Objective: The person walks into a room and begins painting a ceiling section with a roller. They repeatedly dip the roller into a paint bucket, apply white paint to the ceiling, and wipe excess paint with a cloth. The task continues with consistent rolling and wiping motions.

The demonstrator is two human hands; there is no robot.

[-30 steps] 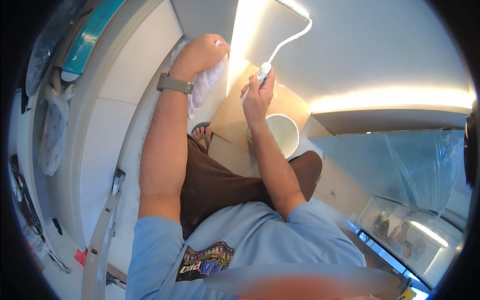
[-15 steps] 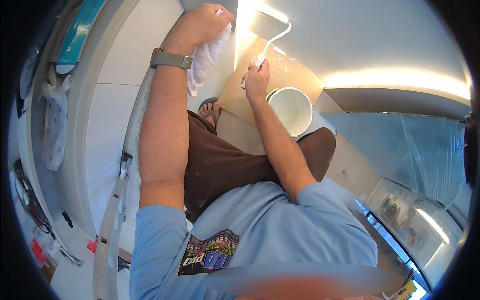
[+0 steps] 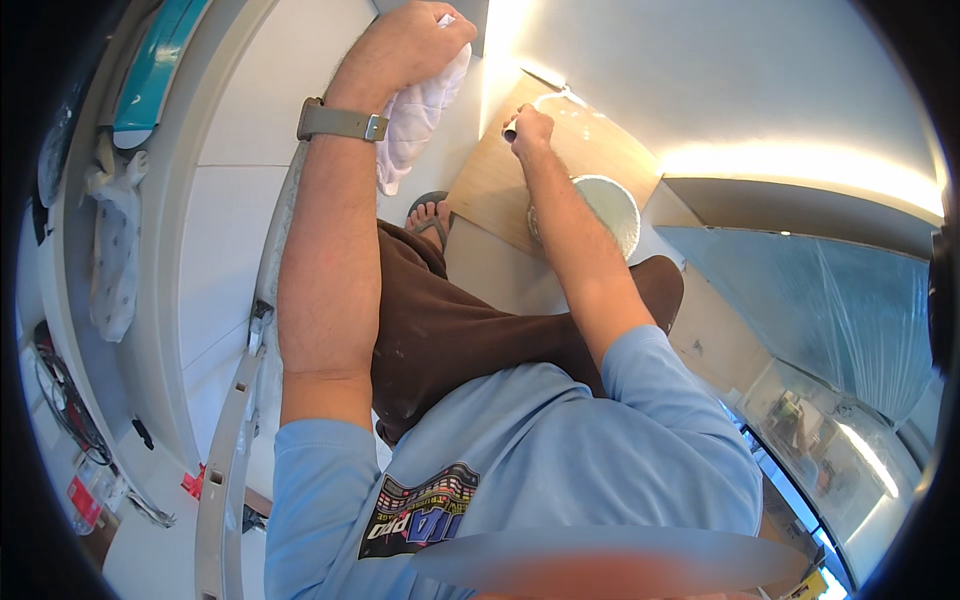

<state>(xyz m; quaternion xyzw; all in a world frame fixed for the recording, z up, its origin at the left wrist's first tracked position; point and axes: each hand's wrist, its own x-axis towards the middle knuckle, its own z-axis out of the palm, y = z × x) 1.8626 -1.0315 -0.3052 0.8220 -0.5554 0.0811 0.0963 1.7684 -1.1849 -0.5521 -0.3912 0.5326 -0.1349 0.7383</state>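
My left hand (image 3: 408,48), a watch at its wrist, is closed on a white cloth (image 3: 412,125) hanging below it at the upper left. My right hand (image 3: 533,128) grips the handle of a paint roller (image 3: 564,93); its white-coated wire frame points away from me. The roller's head is narrow from this angle, close to where the white wall meets the wooden board (image 3: 488,185). Partly behind my right forearm stands a round bucket (image 3: 615,207), pale and paint-smeared inside.
A lit white wall (image 3: 740,70) rises ahead. At right hangs clear plastic sheeting (image 3: 830,290) beside a glossy panel. A metal rail (image 3: 228,450) runs along my left, with shelves holding a teal box (image 3: 160,75) beyond. My sandalled foot (image 3: 430,215) is near the board.
My right hand has moved forward and slightly right, tilting the paint roller so its head sits lower along the wall. My left hand with the cloth has barely shifted.
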